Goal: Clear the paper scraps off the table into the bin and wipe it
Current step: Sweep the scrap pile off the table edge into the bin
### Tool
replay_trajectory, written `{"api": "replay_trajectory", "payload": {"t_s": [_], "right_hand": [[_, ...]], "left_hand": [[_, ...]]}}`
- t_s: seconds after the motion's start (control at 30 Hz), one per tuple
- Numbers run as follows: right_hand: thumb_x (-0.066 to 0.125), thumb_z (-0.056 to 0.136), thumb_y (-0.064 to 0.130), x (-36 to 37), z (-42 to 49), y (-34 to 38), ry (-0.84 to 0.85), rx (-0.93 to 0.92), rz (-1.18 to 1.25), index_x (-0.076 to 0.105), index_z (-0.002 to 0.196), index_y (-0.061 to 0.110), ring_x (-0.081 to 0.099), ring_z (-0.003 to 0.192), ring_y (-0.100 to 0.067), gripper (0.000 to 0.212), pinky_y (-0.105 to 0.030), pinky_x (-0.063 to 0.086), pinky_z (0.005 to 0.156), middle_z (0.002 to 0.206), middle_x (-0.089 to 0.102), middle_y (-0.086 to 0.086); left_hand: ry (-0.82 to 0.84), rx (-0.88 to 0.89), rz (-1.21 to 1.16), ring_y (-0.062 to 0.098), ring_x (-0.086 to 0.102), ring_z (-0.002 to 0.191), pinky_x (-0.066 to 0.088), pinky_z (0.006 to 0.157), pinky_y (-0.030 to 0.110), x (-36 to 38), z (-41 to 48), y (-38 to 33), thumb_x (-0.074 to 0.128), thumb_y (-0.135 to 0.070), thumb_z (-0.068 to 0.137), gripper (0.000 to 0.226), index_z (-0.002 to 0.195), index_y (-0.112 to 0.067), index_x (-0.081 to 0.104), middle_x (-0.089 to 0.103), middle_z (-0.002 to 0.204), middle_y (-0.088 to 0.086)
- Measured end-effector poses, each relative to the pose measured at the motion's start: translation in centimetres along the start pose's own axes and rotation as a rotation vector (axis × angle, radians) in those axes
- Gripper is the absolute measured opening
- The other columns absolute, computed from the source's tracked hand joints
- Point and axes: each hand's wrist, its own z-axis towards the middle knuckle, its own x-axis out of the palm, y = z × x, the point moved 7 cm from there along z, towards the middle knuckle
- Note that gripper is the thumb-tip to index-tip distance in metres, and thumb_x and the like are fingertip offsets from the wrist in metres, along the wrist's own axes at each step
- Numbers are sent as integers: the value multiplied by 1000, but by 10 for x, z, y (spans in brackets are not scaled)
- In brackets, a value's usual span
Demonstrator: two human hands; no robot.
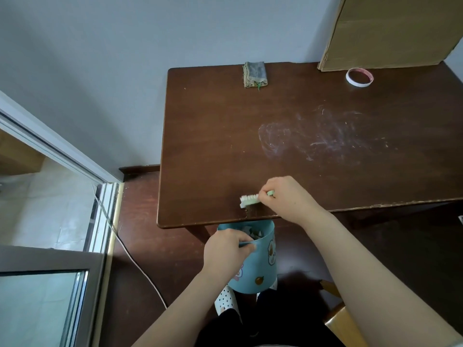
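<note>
My right hand (pixel 288 196) grips a small green brush (pixel 249 200) with white bristles, lying on the brown table (pixel 213 146) near its front edge. Just below that edge my left hand (pixel 225 249) holds the rim of a light blue bin (pixel 260 269) with cartoon stickers; grey paper scraps (pixel 255 232) show inside it. A folded grey-green cloth (pixel 255 74) lies at the table's back edge. White smeared marks (pixel 318 136) cover the middle of the tabletop.
A roll of tape (pixel 359 77) lies at the back right, in front of a cardboard box (pixel 390 33) leaning on the wall. A white cable (pixel 140 266) runs across the dark floor. A sliding door frame (pixel 100 221) stands left; a wooden chair (pixel 340 321) sits bottom right.
</note>
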Motion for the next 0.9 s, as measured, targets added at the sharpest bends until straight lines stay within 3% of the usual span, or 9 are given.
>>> {"api": "replay_trajectory", "payload": {"t_s": [0.1,0.2,0.27,0.33,0.43,0.53,0.67,0.77,0.9], "right_hand": [[48,85,22,8,-9,4,136,-4,13,61,68,0,44,58,-27,30,-37,39,53,79,61,-20],[48,85,22,5,-15,9,183,-5,15,61,71,-2,33,53,-24,30,-33,30,50,69,52,-17],[49,86,23,-5,-15,11,92,-15,68,66,76,2,48,60,-36,29,-36,39,53,75,61,-16],[50,89,24,-16,-7,17,-50,-27,131,71,84,9,59,72,-29,27,-35,48,63,85,65,-6],[48,94,23,-13,12,29,-148,-69,136,72,94,14,60,80,-21,26,-40,52,73,92,63,-2],[46,95,24,3,15,35,-58,-81,57,71,89,13,58,81,-23,28,-38,49,71,91,59,-4],[47,93,23,17,-7,33,136,-115,-41,54,57,15,51,65,-22,38,-39,43,63,77,54,-5],[48,90,22,15,-20,32,183,-150,-83,60,63,3,43,57,-22,35,-40,42,57,76,57,-16],[50,90,21,-20,-9,25,-91,-124,66,72,81,9,58,72,-24,27,-41,49,68,83,64,-6]], "left_hand": [[4,1,3,12,62,65,45,55,22,0,0,-2,62,-38,85,17,83,-26,74,70,71,-4],[6,15,-3,8,58,65,43,55,20,-4,1,-3,63,-38,86,16,88,-28,75,70,75,-7],[14,18,-10,6,56,64,42,56,20,-4,0,-2,63,-38,86,16,91,-28,75,71,78,-9],[17,4,-13,8,59,66,46,58,21,-4,-1,0,63,-38,85,16,91,-28,75,71,77,-8],[9,-4,3,8,62,69,49,62,22,-5,-3,1,63,-39,85,17,90,-28,75,72,78,-8],[12,-13,3,7,62,69,49,62,22,-7,-4,4,62,-40,85,18,91,-29,75,72,79,-8],[8,-8,14,8,62,73,50,65,24,-8,-4,3,63,-40,86,19,95,-28,75,72,83,-7],[11,-5,17,10,63,74,52,68,27,-8,-5,0,62,-38,86,20,96,-27,75,72,85,-6],[6,-19,10,9,64,76,53,70,27,-8,-6,1,63,-40,85,19,93,-28,75,73,84,-7]]}}
